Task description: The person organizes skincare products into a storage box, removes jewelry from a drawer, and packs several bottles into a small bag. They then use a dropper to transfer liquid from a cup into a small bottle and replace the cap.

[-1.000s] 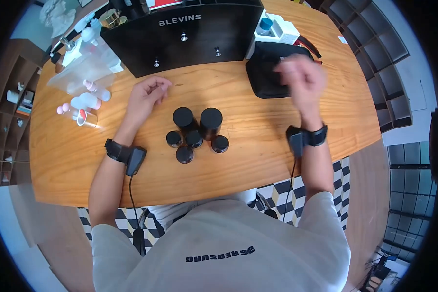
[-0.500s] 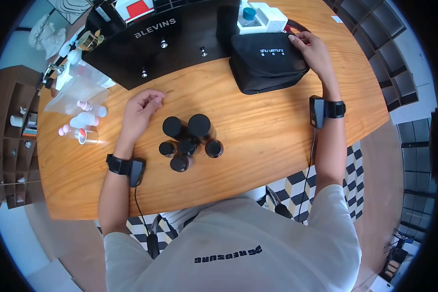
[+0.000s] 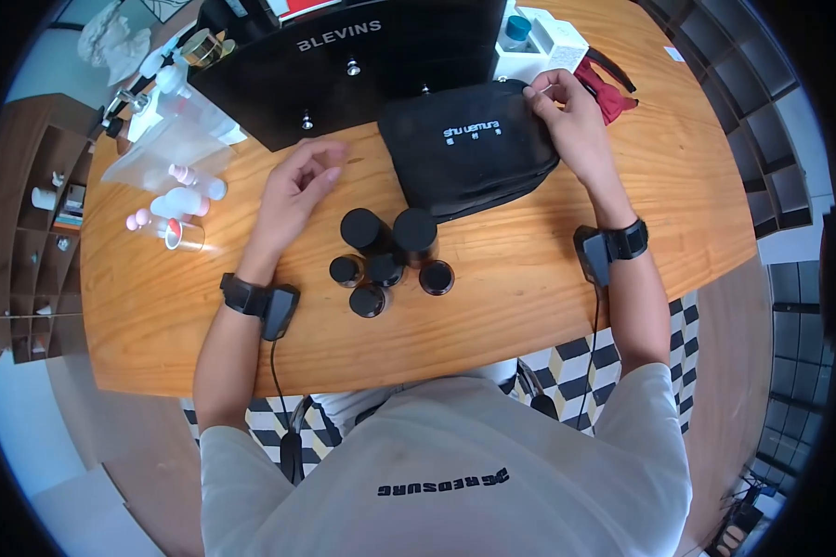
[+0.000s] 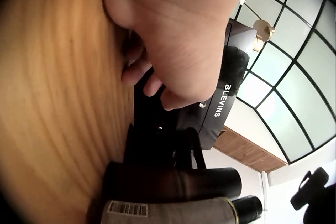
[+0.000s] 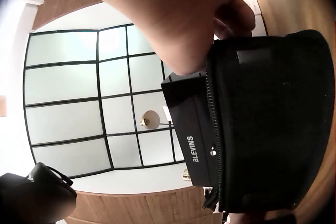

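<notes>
A black zip pouch [image 3: 474,153] with white "shu uemura" lettering lies on the table in front of the black drawer box. My right hand [image 3: 581,135] pinches its back right corner between thumb and fingers. In the right wrist view the pouch's zipper edge [image 5: 214,124] runs below that hand, which hides part of the corner. My left hand [image 3: 293,190] is by the pouch's left side with loosely bent fingers and holds nothing. Between the forearms a cluster of dark bottles with black caps stands upright, including a tall bottle [image 3: 415,232] and a smaller bottle [image 3: 369,300].
At the back stands the black BLEVINS drawer box [image 3: 344,79]. A white holder [image 3: 557,42] and a red cloth item [image 3: 611,97] are at the back right. Several small pink-capped bottles [image 3: 186,201] and a clear cup [image 3: 188,236] lie on the left.
My right hand came down onto the pouch's corner, and the pouch has slid left, with the red cloth item now more exposed. My left hand's fingers have loosened and spread a little.
</notes>
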Motion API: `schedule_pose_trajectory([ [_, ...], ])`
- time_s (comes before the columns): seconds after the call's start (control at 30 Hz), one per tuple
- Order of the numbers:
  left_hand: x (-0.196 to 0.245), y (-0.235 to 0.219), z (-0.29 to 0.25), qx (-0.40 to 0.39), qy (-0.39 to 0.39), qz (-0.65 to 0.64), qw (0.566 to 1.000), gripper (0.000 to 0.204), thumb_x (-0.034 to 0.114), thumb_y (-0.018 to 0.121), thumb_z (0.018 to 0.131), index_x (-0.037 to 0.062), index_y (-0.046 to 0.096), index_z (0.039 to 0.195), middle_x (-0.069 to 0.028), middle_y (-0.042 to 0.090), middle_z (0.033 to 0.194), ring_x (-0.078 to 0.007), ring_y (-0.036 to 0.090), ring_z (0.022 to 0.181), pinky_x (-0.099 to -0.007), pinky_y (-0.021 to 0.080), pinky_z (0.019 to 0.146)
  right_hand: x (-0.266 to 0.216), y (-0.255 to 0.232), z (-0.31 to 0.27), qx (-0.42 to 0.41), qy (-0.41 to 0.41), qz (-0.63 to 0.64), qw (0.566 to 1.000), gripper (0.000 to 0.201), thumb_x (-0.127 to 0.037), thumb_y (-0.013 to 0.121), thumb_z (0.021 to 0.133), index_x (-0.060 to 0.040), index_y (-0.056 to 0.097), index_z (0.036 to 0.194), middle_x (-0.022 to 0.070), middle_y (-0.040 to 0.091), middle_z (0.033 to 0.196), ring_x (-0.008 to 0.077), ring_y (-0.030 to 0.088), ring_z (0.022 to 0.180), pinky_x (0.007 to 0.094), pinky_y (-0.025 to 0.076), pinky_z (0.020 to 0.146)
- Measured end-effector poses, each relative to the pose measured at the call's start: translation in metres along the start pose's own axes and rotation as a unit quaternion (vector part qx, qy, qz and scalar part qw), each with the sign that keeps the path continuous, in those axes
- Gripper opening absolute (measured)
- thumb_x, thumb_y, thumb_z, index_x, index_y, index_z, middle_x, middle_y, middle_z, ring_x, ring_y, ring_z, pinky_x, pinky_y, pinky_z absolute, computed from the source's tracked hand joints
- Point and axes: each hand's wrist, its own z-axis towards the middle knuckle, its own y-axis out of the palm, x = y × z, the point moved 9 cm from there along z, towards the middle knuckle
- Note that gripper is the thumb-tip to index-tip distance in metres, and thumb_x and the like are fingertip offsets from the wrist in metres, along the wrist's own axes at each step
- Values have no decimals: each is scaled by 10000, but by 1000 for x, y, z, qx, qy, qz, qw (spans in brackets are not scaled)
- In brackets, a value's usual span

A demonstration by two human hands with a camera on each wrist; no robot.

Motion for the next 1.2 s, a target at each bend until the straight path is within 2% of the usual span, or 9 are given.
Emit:
schedule_pose_trajectory([
  [0.1,16,3,1,29,40,-65,997,492,91,635,1002,56,514,1477,-51,634,1254,-66,583,893,-215,482,794,-12,15,-7,4,-32,47,998,247,-263,697,973,-34,632,1039,61,670,811,151,642,699,315,506,648],
  [0.2,28,0,-2,29,106,-101,989,672,61,665,951,111,417,1574,-71,493,1467,-114,607,1036,-228,488,818,-23,36,-25,-56,72,183,979,133,-144,642,1016,-24,637,1073,1,652,965,64,629,779,232,540,669],
  [0.53,26,-31,-1,166,167,-54,970,378,32,660,913,55,643,1290,-83,449,1514,-113,575,1066,-257,484,862,-38,75,-46,-158,31,278,947,262,-219,663,1033,-52,607,1227,4,650,1033,77,636,849,249,542,736],
  [0.6,36,-44,-6,222,234,-37,946,215,172,661,963,31,647,1125,-132,570,1447,-174,558,1257,-311,429,1069,-47,74,-52,-138,9,281,950,240,-189,664,1023,-41,632,1210,22,649,1014,90,625,823,253,528,734],
  [0.63,35,-45,-7,226,231,-37,946,215,172,661,963,31,647,1125,-132,570,1447,-174,558,1257,-311,429,1069,-47,75,-54,-143,9,281,949,240,-189,664,1023,-41,632,1210,22,649,1014,90,625,823,253,528,734],
  [0.7,27,-51,-7,235,185,-101,949,170,192,660,1003,30,626,1040,-139,656,1359,-154,605,1159,-298,464,1019,-78,51,-60,-44,-223,95,969,207,-152,661,1002,-27,665,1167,52,649,987,112,608,790,256,492,691],
  [0.8,15,-57,-6,277,154,-160,935,188,198,656,1031,12,624,1038,-121,729,1196,-129,642,1012,-255,488,932,-91,45,-71,-94,-278,92,952,236,-175,692,960,-34,695,1149,62,630,942,122,554,719,267,439,628],
  [0.93,-2,-78,-7,361,142,-226,894,156,150,747,976,23,657,976,37,656,835,-24,568,748,-180,445,673,-110,60,-89,-229,-273,171,919,478,-313,800,872,-76,681,1270,24,561,874,125,440,631,278,380,563],
  [1.2,-3,-70,-9,386,97,-213,892,164,159,705,1008,68,597,1092,40,605,831,-30,503,737,-193,388,656,-133,78,-102,-300,-249,133,911,608,-373,899,764,-126,698,1282,7,531,876,132,453,652,280,385,570],
])
